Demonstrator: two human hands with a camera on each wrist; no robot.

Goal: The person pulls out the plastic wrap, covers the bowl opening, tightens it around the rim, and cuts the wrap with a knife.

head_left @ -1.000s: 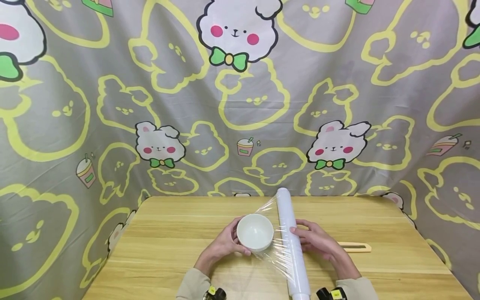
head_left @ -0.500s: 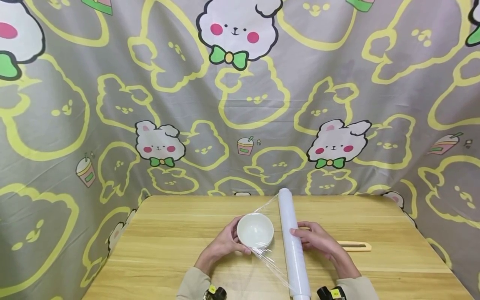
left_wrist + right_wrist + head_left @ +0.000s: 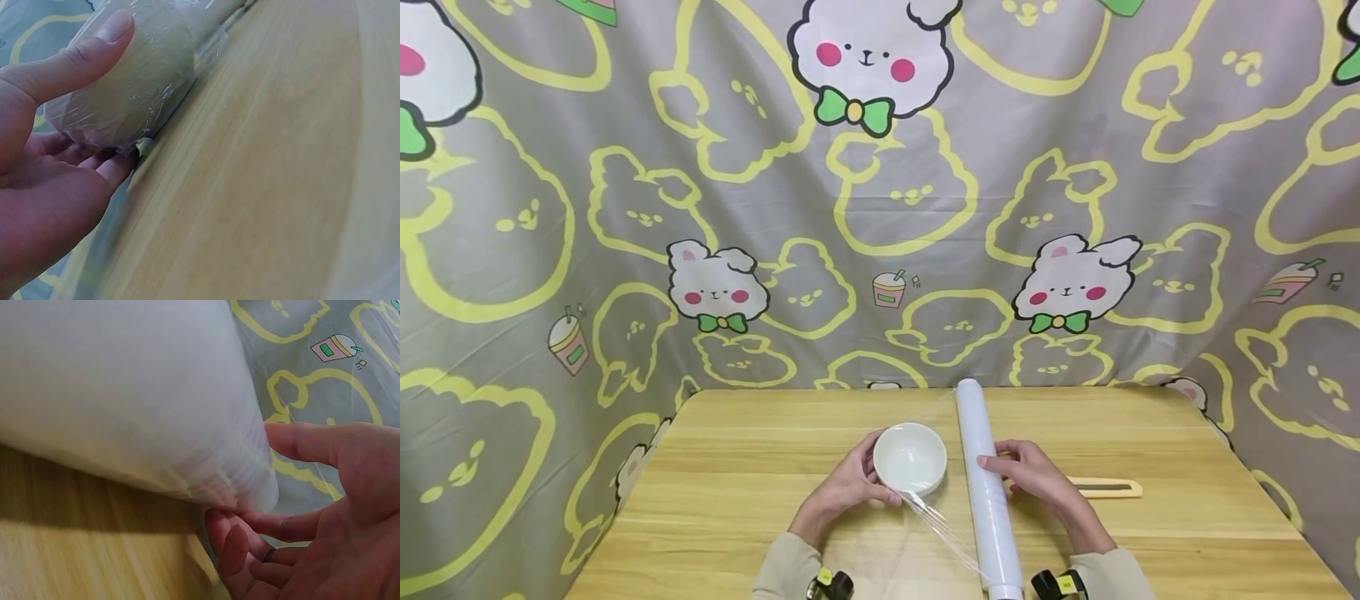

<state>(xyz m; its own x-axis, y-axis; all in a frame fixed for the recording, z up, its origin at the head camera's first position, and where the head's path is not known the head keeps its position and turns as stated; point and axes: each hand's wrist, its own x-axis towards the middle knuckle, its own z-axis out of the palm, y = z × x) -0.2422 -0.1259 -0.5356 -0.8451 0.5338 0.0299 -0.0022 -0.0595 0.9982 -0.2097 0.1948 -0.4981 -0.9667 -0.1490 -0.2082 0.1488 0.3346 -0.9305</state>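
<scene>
While the patterned curtain fills the whole upper frame, grey with yellow outlines, white rabbits in green bows and little pink cups, the pale wooden table takes the lower part, its grain running left to right, its far edge meeting the cloth. And the cloth comes round both sides, soft folds left and right!

Down to lower centre now: the white bowl, mouth up towards the head camera, and here's the left grip holding it, thumb and fingers curled at its side. The left wrist view shows clear film clinging to the bowl's outside.

Just right of it, the long white roll slants from the table's back edge to the bottom of the frame, and the right grip pinches it between thumb and fingers. Touching the table or lifted? Cannot tell for either piece. Thin film strands stretch from the bowl to the roll's near end.

Out to the right, a yellow-orange cutter lies on the wood, one end hidden behind the right wrist. Two beige sleeves come in along the bottom.
</scene>
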